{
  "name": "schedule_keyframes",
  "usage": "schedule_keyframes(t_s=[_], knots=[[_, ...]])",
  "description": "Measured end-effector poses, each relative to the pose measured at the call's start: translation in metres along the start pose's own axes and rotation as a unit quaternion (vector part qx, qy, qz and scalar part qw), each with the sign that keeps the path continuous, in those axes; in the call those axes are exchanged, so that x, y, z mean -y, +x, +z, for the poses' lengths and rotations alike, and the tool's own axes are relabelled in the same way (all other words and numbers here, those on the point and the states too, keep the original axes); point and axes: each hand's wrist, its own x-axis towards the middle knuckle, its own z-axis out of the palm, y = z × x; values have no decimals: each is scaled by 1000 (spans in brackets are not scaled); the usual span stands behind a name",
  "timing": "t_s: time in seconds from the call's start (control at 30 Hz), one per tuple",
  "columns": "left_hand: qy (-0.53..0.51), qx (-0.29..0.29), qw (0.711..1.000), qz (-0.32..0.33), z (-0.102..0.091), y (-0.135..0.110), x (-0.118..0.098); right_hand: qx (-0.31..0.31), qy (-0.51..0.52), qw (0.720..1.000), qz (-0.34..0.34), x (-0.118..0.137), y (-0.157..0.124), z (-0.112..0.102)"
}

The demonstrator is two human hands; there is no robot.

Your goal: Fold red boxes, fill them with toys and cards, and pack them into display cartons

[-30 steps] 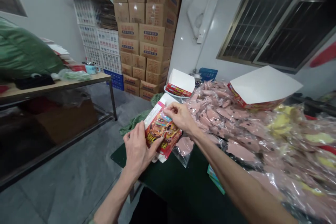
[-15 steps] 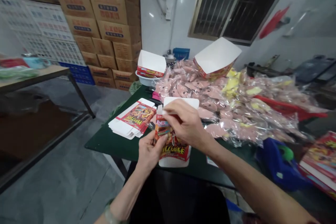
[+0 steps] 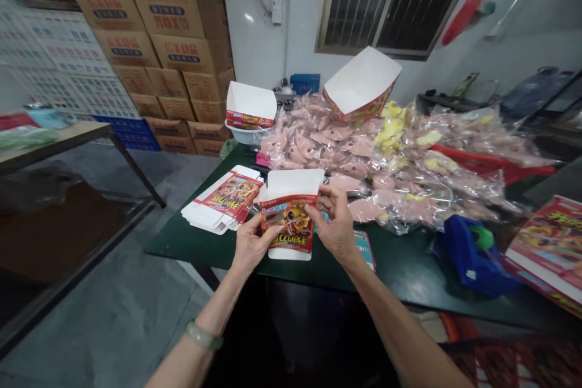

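Note:
Between my hands is a red printed carton (image 3: 291,224), its white flaps sticking out at the top and bottom. My left hand (image 3: 254,241) is closed on its left edge, thumb across the printed front. On the right edge, my right hand (image 3: 334,218) grips with thumb in front and fingers curled behind. To the left lies a stack of flat red-and-white cartons (image 3: 230,197) on the green table (image 3: 182,242). A teal printed card (image 3: 365,248) lies partly hidden by my right forearm.
Plastic-wrapped pink items (image 3: 336,148) are heaped behind my hands. A blue tape dispenser (image 3: 473,257) and a red box (image 3: 550,248) stand at the right. Two open cartons (image 3: 364,82) sit at the back. Stacked brown boxes (image 3: 182,51) line the wall.
My right hand has moved from the carton's top flap down to its right edge. The carton now faces me with its top flap raised. The view has shifted slightly.

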Motion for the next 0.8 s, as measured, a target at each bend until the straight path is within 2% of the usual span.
schedule_keyframes(t_s=[0.13,0.2,0.27,0.47,0.6,0.67,0.8], knots=[[-5,-1,998,58,-1,-1,-6,22,-60,995,-81,7,-8,-8],[0,-12,994,106,0,1,-9,37,-120,982,-142,11,-11,-13],[18,-28,988,149,2,2,-10,39,-162,970,-175,16,-11,-16],[108,-65,966,227,3,6,-5,41,-181,968,-169,20,-7,-18],[145,-56,940,304,2,12,-17,16,-149,980,-133,20,-6,-17],[129,-60,944,296,4,16,-28,-11,-128,986,-104,23,-4,-16],[39,-74,981,176,13,19,-43,-5,-45,999,-23,29,0,-18]])
